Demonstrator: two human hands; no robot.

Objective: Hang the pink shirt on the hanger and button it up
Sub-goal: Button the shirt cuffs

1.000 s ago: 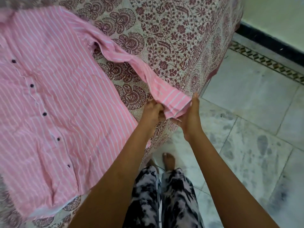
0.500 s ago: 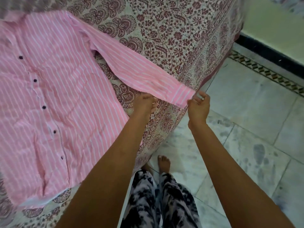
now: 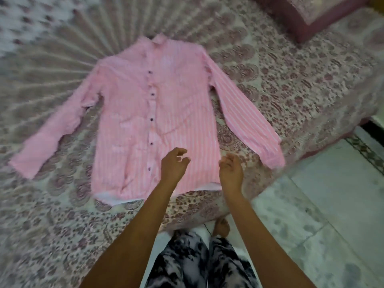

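Note:
The pink striped shirt (image 3: 133,113) lies flat on the bed, front up, collar away from me, both sleeves spread out. A row of dark buttons runs down its closed front. My left hand (image 3: 174,165) hovers over the shirt's lower right part with its fingers loosely curled and holds nothing. My right hand (image 3: 230,169) hangs beside the shirt's right hem edge, fingers apart and empty. No hanger is in view. The frame is blurred by head motion.
The bed carries a maroon-and-cream patterned sheet (image 3: 291,84). A maroon-edged pillow (image 3: 311,15) lies at the back right. Marble floor tiles (image 3: 332,215) lie to the right of the bed. My legs and a bare foot (image 3: 221,227) show at the bottom.
Both hands have let go of the right sleeve cuff, which now lies on the bed. The view has swung left and back, showing the whole shirt.

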